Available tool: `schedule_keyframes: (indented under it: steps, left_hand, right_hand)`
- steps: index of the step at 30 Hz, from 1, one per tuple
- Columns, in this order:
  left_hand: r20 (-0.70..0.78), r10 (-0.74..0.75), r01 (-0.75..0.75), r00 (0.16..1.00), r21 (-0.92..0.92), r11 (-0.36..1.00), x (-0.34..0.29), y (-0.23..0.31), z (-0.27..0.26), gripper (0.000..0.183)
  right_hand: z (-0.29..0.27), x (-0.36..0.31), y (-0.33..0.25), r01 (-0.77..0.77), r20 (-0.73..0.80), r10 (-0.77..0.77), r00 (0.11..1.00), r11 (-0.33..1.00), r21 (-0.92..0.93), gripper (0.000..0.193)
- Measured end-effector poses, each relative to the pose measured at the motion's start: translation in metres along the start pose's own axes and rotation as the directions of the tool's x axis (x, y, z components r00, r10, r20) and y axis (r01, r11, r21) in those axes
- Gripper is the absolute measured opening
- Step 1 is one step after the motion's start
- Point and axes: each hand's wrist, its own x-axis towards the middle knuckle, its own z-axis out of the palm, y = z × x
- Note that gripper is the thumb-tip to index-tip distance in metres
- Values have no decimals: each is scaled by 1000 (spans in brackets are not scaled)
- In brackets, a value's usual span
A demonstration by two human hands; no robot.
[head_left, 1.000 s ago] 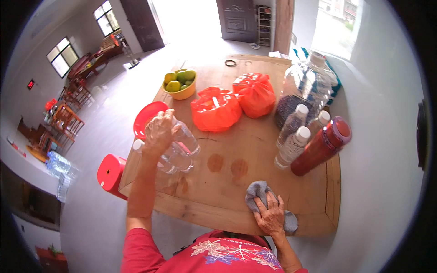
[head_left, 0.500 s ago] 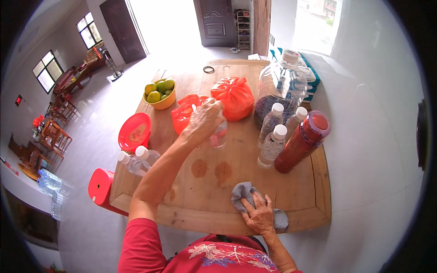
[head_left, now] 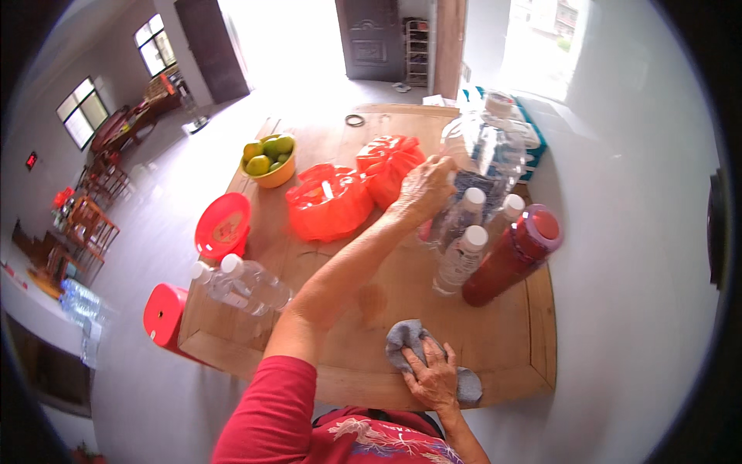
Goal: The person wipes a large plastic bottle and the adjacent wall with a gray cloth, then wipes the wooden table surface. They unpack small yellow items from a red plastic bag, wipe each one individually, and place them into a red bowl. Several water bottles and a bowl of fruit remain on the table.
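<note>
Clear plastic bottle (head_left: 436, 226) in the left hand (head_left: 425, 188), grey cloth (head_left: 406, 338) under the right hand (head_left: 433, 377)

Well to the left of both hands, a red stool (head_left: 164, 315) stands beside the wooden table (head_left: 495, 336). On the table, left of the left forearm, are a red bowl (head_left: 219, 206) and, farther out, a yellow bowl (head_left: 270, 180) of green and yellow fruit; just beside that forearm are two capped bottles (head_left: 267, 289). Two red bags (head_left: 328, 205) sit left of the left hand, the farther one close to its fingers.

The right hand lies near the table's front edge, fingers loosely spread over the cloth. Beyond it, the left hand has its fingers gathered round the top of the bottle, which is below the palm; blur hides the exact grip and whether the base touches wood.

Right of the left hand, three white-capped bottles (head_left: 457, 267) stand with a red flask (head_left: 510, 257), and a large clear jar (head_left: 495, 158) is behind them.

The step in hand looks like placing the bottle by that group while the right hand minds the cloth. The next move seems to call for a level base, a gap between neighbours, and a steady release.
</note>
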Motion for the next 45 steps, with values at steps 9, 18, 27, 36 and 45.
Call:
schedule_keyframes:
  steps: [9,18,27,36,45]
  left_hand:
    - [-344,165,-250,924,-219,943,-136,18,-16,52]
    - [-763,-165,346,625,81,935,-350,-44,-128,73]
    - [-203,-561,496,802,-297,816,-343,-114,-214,73]
    - [-228,-481,370,847,-396,840,-317,-124,-192,60]
    - [38,-214,171,976,-741,649,-234,-7,-116,57]
  right_hand:
    - [4,2,1,41,50,-39,998,999,-36,51]
    - [22,66,-62,361,-9,-386,923,854,374,61]
    - [45,211,-160,316,-159,-280,947,715,624,93]
    - [86,206,-163,128,-163,-6,987,650,749,76]
    - [-31,94,-70,-20,-198,323,925,563,826,66]
